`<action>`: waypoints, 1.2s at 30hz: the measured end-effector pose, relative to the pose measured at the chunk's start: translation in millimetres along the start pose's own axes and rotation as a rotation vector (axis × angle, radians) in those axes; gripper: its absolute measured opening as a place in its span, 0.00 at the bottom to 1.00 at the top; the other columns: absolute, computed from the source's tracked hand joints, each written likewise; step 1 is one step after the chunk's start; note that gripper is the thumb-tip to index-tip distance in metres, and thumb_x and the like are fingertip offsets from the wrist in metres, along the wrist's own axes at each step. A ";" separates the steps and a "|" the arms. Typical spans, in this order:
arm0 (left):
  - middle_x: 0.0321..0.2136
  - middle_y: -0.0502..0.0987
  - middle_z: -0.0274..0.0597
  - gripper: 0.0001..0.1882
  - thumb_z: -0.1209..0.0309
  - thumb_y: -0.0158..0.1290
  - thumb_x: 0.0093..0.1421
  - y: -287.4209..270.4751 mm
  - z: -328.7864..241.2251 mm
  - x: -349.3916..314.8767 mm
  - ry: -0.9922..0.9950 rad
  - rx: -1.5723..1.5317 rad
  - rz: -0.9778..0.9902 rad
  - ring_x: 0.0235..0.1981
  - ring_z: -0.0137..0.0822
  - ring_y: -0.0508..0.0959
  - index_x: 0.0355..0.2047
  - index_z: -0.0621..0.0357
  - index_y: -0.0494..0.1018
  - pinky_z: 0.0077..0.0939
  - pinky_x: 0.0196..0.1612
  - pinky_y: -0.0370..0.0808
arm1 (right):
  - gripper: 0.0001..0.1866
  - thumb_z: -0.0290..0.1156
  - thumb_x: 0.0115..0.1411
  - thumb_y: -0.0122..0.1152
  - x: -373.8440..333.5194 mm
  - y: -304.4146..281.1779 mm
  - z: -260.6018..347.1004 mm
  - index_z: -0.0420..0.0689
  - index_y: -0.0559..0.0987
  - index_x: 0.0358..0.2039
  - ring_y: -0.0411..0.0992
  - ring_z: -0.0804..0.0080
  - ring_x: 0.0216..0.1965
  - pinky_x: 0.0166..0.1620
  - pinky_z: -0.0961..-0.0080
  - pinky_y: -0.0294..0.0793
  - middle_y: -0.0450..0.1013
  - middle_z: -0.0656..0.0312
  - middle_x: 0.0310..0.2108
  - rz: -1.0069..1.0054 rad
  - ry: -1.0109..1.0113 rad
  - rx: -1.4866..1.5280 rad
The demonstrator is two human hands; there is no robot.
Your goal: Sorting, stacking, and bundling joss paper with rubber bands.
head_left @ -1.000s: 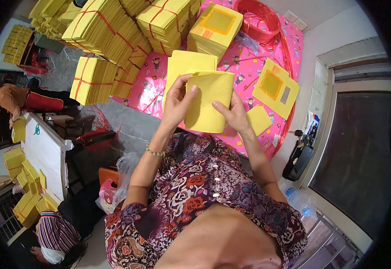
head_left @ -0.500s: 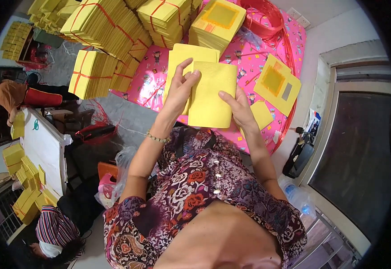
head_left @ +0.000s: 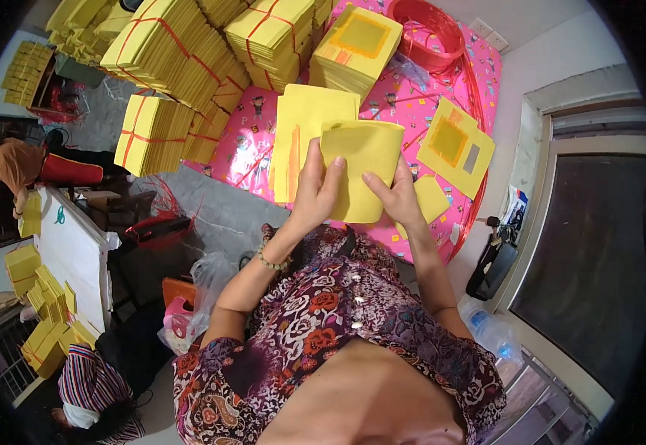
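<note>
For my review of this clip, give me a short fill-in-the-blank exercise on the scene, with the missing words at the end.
1. The left hand and right hand both hold a curved sheet coloured ____.
2. The strips around the tied bundles are ____.
3. The patterned cover beneath the bundles has a ____ background.
4. The beaded bracelet is on the person's ____ side.

Missing words: yellow; red; pink; left.

table (head_left: 243, 154) back left: paper bundles (head_left: 167, 52) | table back right: strapping coil (head_left: 430, 58) | between left hand (head_left: 318, 191) and right hand (head_left: 399, 199): folded paper (head_left: 360, 163)
</note>
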State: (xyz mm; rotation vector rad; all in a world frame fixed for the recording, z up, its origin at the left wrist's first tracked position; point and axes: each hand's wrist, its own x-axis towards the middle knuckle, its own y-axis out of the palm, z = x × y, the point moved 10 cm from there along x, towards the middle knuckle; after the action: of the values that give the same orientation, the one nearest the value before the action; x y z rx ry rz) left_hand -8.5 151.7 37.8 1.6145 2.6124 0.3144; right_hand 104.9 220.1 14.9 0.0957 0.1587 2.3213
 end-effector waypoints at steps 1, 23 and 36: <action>0.43 0.70 0.42 0.16 0.75 0.42 0.65 0.6 -4.9 -1.5 0.041 -0.010 -0.008 0.46 0.28 0.70 0.52 0.65 0.58 0.23 0.48 0.68 | 0.29 0.24 0.58 0.57 -2.4 0.6 2.6 0.38 0.58 0.58 0.67 0.74 0.50 0.51 0.75 0.68 0.67 0.59 0.50 0.000 -0.002 0.000; 0.40 0.73 0.42 0.14 0.73 0.45 0.65 27.5 50.7 21.4 -0.143 -0.078 0.087 0.43 0.29 0.72 0.48 0.66 0.62 0.22 0.45 0.70 | 0.17 0.27 0.59 0.57 -18.2 -34.5 -27.3 0.36 0.70 0.48 0.73 0.77 0.40 0.42 0.79 0.73 0.74 0.60 0.41 -0.258 0.146 0.125; 0.40 0.75 0.45 0.16 0.70 0.46 0.64 48.7 132.9 43.9 -0.582 -0.046 0.172 0.39 0.32 0.76 0.50 0.66 0.64 0.26 0.41 0.74 | 0.19 0.30 0.60 0.58 -16.4 -69.9 -61.9 0.36 0.71 0.50 0.75 0.73 0.40 0.43 0.76 0.76 0.74 0.57 0.43 -0.329 0.313 0.278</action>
State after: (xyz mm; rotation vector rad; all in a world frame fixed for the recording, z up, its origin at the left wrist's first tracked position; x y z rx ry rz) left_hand 34.8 230.9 -79.7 1.6130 2.0261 -0.0837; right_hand 159.0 250.4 -56.7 -0.1468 0.6085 1.9615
